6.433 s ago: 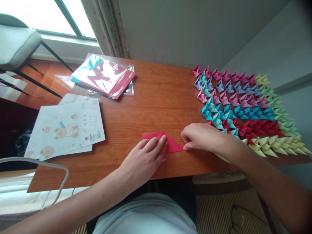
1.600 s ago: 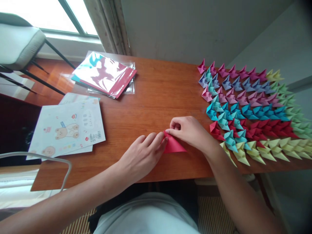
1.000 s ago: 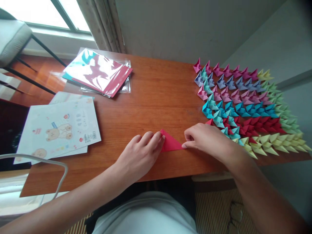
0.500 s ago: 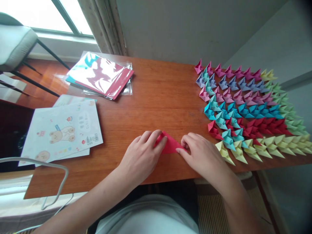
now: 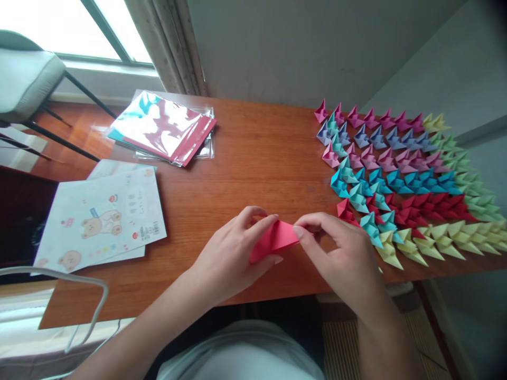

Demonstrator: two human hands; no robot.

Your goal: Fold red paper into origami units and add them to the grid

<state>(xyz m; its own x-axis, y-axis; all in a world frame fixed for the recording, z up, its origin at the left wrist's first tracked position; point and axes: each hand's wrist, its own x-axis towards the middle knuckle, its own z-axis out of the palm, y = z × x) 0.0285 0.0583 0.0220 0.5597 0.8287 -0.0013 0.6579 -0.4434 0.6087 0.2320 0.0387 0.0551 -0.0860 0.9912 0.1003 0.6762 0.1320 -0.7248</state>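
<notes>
Between my two hands is a folded piece of red origami paper (image 5: 282, 237), near the front edge of the wooden table (image 5: 253, 174). My left hand (image 5: 241, 245) grips its left part, with the thumb below and the fingers over the top, and covers that side. At the paper's right corner, my right hand (image 5: 328, 240) pinches the tip between thumb and forefinger. The paper looks slightly raised and tilted, and a crease runs across its middle.
Rows of folded paper figures (image 5: 396, 184) in several colours cover the table's right side. Packs of coloured paper in clear wrapping (image 5: 162, 129) lie at the back left. Booklets with a printed bear (image 5: 103, 216) are nearer, by a white cable-like tube (image 5: 79, 279). A chair (image 5: 31, 79) stands beyond.
The red paper has come up from flat on the table and turned. My left thumb now shows beneath it, and my right hand has closed on its right corner.
</notes>
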